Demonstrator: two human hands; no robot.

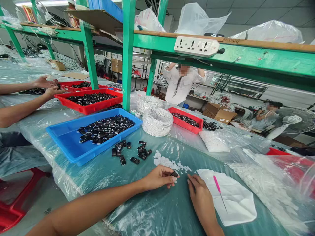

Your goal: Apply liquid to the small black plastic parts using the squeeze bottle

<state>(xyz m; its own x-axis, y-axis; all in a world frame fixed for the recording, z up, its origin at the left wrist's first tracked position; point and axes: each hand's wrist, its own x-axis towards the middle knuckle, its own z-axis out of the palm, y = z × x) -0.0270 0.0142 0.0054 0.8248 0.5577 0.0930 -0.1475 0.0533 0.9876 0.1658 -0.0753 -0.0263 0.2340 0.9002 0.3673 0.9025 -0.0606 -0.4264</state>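
Observation:
My left hand (161,177) is closed around a small black plastic part (174,174), pinched between thumb and fingers above the table. Something small and pale shows just under the part, too small to name. To its right, my right hand (200,191) rests on the table with fingers stretched out, beside scattered small white pieces (169,163); nothing shows in it. Several loose black parts (135,160) lie beyond my left hand. A pink-handled pick (217,184) with a thin metal shaft lies on a white sheet (236,203) to the right of my right hand.
A blue tray (64,144) of black parts stands at the left, with red trays (86,109) behind it. Coiled white cable (157,123) and another red tray (197,129) sit farther back. A green shelf frame (128,59) rises over the table. A co-worker's hands (50,87) are at left.

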